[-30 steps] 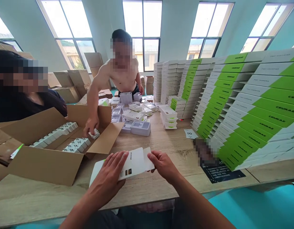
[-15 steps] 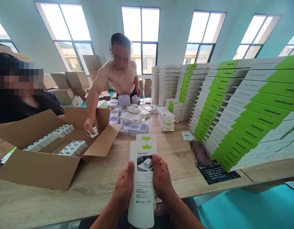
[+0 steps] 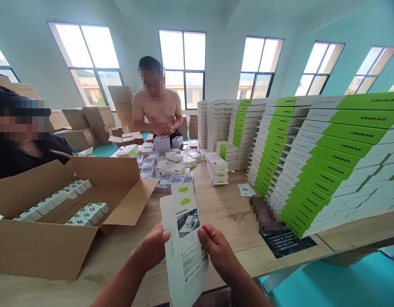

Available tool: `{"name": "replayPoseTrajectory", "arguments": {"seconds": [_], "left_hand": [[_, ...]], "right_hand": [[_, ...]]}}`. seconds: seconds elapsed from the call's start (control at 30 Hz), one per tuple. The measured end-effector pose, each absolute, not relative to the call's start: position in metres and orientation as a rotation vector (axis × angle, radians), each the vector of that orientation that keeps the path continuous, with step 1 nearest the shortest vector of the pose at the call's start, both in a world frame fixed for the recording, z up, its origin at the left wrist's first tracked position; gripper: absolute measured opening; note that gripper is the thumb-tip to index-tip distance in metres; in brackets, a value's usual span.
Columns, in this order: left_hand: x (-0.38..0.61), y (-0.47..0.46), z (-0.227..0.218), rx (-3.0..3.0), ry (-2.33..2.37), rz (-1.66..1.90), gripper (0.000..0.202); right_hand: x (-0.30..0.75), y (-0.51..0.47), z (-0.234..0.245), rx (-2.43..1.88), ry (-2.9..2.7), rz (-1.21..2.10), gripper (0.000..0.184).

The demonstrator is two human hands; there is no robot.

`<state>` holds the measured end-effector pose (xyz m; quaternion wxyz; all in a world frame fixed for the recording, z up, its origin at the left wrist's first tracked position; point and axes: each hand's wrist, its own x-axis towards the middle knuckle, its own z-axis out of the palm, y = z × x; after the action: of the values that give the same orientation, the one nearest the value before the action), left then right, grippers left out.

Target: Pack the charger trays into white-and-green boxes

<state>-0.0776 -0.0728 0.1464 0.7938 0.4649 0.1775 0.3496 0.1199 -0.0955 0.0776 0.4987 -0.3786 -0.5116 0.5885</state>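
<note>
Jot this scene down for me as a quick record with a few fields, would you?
Hands: left hand and right hand both grip a printed CEUKAZ card sleeve
Nearby: open cardboard carton holding white devices
Surface: wooden table
Beyond: stacked green-and-white CEUKAZ boxes; shirtless co-worker across the table

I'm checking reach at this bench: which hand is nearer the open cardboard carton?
The left hand is nearer, just right of the carton, not touching it. The right hand is farther, beyond the white printed packaging card both hands hold.
</note>
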Motion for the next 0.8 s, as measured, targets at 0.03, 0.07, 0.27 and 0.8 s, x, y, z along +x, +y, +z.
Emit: {"name": "replayPoseTrajectory", "arguments": {"seconds": [0.03, 0.07, 0.27, 0.8], "left_hand": [[-0.077, -0.071, 0.149, 1.080, 0.397, 0.750, 0.107], [-0.076, -0.070, 0.152, 1.169, 0.440, 0.763, 0.114], [-0.076, -0.082, 0.168, 2.111, 1.053, 0.738, 0.120], [-0.066, -0.097, 0.159, 2.954, 0.894, 0.796, 0.085]], "right_hand": [[0.123, -0.093, 0.083, -0.939, -1.295, 1.394, 0.052], [0.127, -0.091, 0.090, -0.966, -1.328, 1.347, 0.052], [0.146, -0.095, 0.144, -0.673, -1.064, 1.651, 0.076], [0.136, -0.093, 0.139, -0.736, -1.162, 1.700, 0.032]]}}
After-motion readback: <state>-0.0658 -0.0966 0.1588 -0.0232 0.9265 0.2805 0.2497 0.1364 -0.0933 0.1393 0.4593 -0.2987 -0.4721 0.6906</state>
